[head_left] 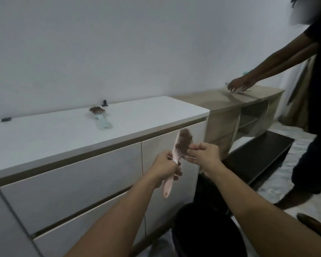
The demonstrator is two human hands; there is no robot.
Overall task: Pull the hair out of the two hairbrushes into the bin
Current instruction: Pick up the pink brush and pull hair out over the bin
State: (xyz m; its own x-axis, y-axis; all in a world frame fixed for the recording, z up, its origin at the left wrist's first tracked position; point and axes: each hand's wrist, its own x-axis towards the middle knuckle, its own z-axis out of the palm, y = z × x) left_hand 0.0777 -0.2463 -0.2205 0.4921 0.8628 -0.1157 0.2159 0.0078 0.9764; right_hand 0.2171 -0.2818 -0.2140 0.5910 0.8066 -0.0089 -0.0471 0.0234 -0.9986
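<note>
- Left hand (166,166): curled round the handle of the pink hairbrush (171,165), held upright in front of the white desk (67,130)
- Right hand (204,156): fingertips pinching the brown hair (183,139) on its bristles
- Second hairbrush (100,116): lying on the desk, hair on it
- Black bin (208,230): on the floor beside the desk, below both hands
</note>
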